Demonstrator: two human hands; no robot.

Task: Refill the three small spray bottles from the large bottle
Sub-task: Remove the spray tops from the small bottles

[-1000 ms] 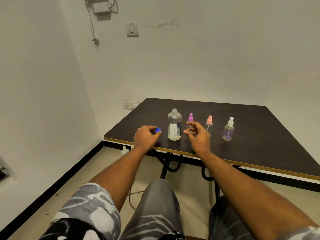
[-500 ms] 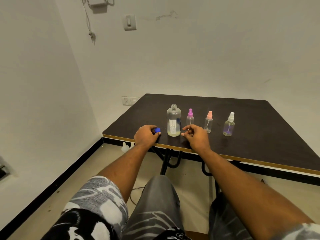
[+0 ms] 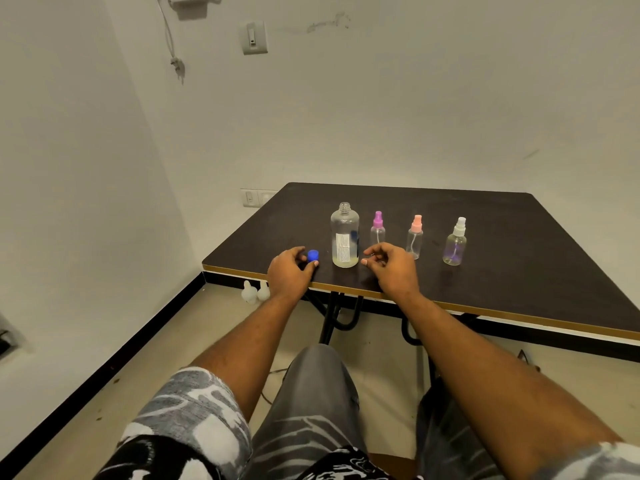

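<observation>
The left hand (image 3: 290,273) pinched the blue cap (image 3: 312,255) low over the table (image 3: 519,271), just left of the large bottle (image 3: 344,237), which stood uncapped with a little liquid at its bottom. The right hand (image 3: 393,268) hung loosely curled, holding nothing, before the purple spray bottle (image 3: 377,230). The pink spray bottle (image 3: 414,237) and white spray bottle (image 3: 455,242) stood further right. The cap was best set flat, clear of the pouring path, before 1 sprayer was unscrewed.

Left hand (image 3: 289,273) pinches blue cap (image 3: 312,254); right hand (image 3: 393,268) forward, fingers loosely curled.
</observation>
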